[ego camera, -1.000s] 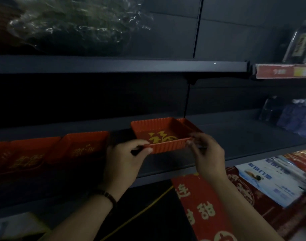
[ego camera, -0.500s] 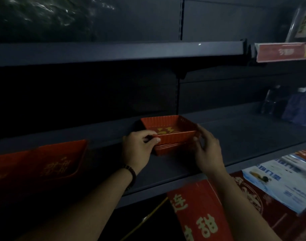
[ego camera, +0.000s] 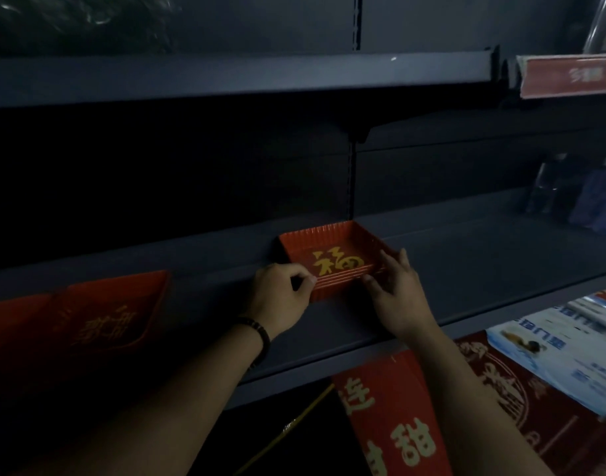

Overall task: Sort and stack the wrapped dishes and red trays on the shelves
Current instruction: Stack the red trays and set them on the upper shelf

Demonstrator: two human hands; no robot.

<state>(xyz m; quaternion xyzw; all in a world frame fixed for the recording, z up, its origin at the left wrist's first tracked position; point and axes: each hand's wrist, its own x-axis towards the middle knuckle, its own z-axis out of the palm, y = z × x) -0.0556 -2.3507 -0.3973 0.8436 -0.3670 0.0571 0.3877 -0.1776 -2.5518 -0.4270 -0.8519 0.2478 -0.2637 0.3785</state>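
the left hand (ego camera: pixel 281 297) pinches the near-left corner of the nested stack of red ribbed plastic trays (ego camera: pixel 332 259). the right hand (ego camera: pixel 398 297) lays nearly straight fingers against the near-right corner, clasping nothing. between them the stack sits flat on the dark metal shelf (ego camera: pixel 466 269), probably being squared up. well left of the pinch, more red trays (ego camera: pixel 116 310) lie in shadow.

Red banner (ego camera: pixel 394 420), blue leaflet (ego camera: pixel 569 359)
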